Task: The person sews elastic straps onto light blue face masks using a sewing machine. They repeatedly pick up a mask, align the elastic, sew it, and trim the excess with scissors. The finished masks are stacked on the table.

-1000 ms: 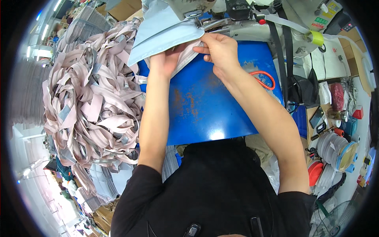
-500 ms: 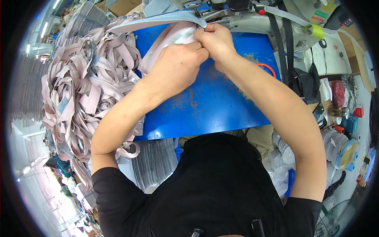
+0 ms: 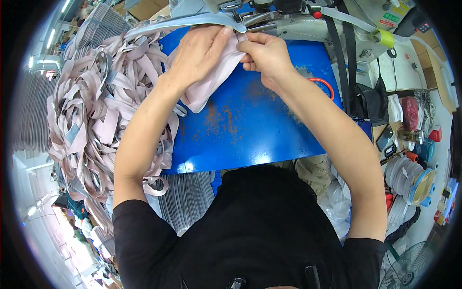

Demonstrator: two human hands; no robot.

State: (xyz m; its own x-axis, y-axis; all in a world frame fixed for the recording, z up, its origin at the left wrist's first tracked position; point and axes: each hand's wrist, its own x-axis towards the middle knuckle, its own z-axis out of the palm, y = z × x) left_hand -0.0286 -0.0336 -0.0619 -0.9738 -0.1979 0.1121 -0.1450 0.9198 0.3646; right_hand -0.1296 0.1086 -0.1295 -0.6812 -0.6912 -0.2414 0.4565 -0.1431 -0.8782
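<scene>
Both hands work at the far edge of a blue table top [image 3: 250, 130], directly in front of the sewing machine [image 3: 308, 24].

Left hand [image 3: 199, 55]: laid palm-down over a pale pink fabric piece [image 3: 211, 82], fingers curled and pressing it; the thumb side is hidden, so the exact grip cannot be told. The fabric hangs out from under this hand toward the person, its folded lower end resting on the table just below the wrist.

Right hand [image 3: 264, 53]: closed in a pinch, thumb and fingertips meeting on the upper edge of the same fabric piece, immediately beside the left fingertips. The two hands nearly touch.

Key relation: the fabric's long axis runs from the pinch point, near the machine, diagonally back and to the left under the left hand. The left hand covers most of its length; the right hand holds only the end nearest the machine.

To the left of the left forearm lies a large heap of pale strips [image 3: 101, 111]. An orange ring [image 3: 323, 86] lies on the table beyond the right wrist.
</scene>
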